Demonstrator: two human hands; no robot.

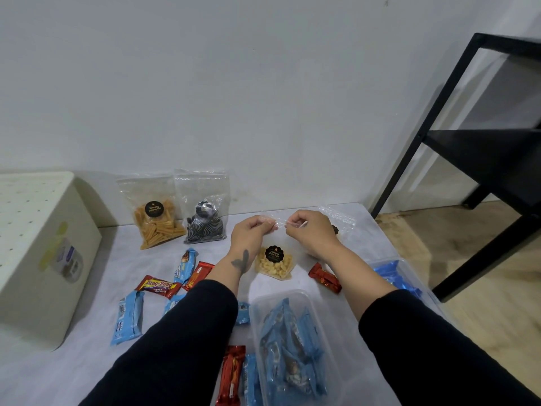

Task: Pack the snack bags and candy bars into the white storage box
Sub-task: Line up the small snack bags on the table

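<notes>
Fingers [270, 223] of both hands pinch one nut bag [273, 263]; two bags [158, 218] lean behind.

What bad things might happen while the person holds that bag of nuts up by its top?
1. Both hands, left hand and right hand, pinch only the top strip of the nut bag; if it opens, nuts may spill.
2. The red candy bar lies near the right forearm and might get knocked aside.
</notes>
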